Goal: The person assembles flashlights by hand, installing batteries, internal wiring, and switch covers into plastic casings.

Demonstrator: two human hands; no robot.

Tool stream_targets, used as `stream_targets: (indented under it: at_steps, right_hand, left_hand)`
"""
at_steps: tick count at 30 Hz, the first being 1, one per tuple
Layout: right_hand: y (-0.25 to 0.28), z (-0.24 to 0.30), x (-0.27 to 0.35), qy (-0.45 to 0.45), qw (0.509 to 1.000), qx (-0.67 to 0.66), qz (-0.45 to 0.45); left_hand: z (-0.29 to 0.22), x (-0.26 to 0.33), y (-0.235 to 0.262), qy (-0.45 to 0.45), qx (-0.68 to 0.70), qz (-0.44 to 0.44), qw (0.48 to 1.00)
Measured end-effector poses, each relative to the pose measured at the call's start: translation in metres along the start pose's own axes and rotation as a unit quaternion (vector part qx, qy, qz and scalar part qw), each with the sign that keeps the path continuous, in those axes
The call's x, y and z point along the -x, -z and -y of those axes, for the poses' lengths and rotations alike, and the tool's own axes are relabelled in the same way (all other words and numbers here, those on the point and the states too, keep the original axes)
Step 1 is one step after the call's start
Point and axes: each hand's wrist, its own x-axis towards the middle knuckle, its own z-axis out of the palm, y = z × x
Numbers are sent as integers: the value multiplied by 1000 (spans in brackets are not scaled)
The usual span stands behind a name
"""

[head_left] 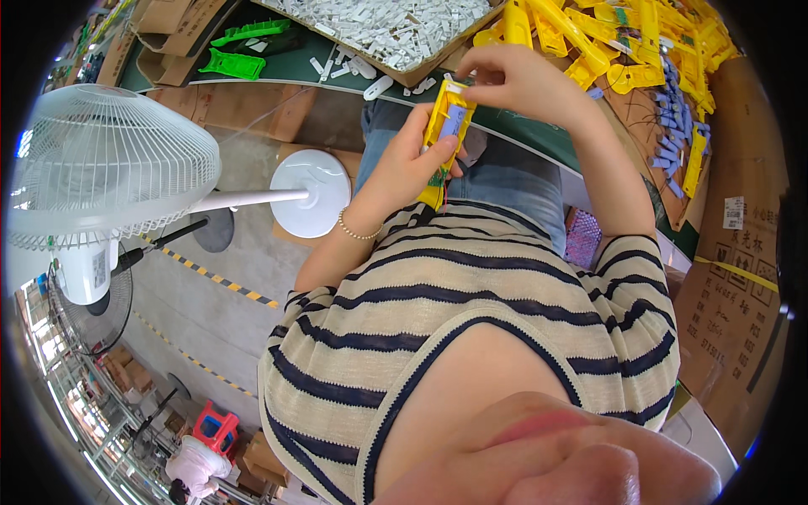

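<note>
My left hand (411, 168) is closed around a long yellow plastic shell (434, 128), held upright above my lap at the table edge. Inside the shell lie a blue cylindrical battery (453, 120) and, lower down, a small green circuit board (436, 178) with thin wires. A white plastic piece (455, 87) sits at the shell's far end. There my right hand (518, 77) bends in from the right, thumb and fingertips drawn together against the end; what they pinch is too small to make out.
A cardboard tray (446, 61) heaped with small white parts stands on the green table. Yellow shells (623, 50) and blue batteries (671, 126) pile up at right, beside a large carton (736, 278). Green shells (236, 63) lie far left; a white fan (118, 160) stands left.
</note>
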Motion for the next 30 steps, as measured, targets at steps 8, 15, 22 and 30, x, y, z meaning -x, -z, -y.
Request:
stream_targets:
  at_steps: [8,15,22,30]
  right_hand:
    - [6,2,-17,-28,951,-233,202]
    - [114,-91,-77,-117,854,-484,-151]
    - [115,-185,-308,-320,704,-548,-319]
    - [87,-170,-384,-425,848,-263,-176]
  left_hand:
    - [4,-7,21,47,5,70,996]
    - [-34,1,81,-271,101,-201,936]
    - [-8,9,95,-202,126,-185,953]
    - [2,21,104,-135,59,-209,967]
